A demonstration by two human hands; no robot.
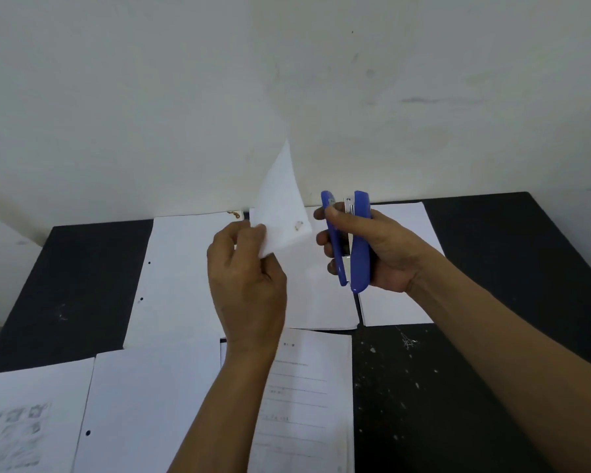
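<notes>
My left hand [246, 268] pinches the lower corner of a white sheet of paper [280, 206] and holds it upright above the table; the sheet curls up toward the wall and has a small brownish mark near its right edge. My right hand [379, 250] grips a blue stapler [350, 240], held on end with its jaws pointing up and slightly parted, metal showing between them. The stapler is just right of the sheet, a small gap apart from it.
A black table [492, 268] stands against a pale wall [185, 97]. Several white sheets lie on it: punched pages [181, 274] at left, plain ones [400, 302] behind my hands, a lined form [307, 397] and a picture-printed page [17, 428] in front.
</notes>
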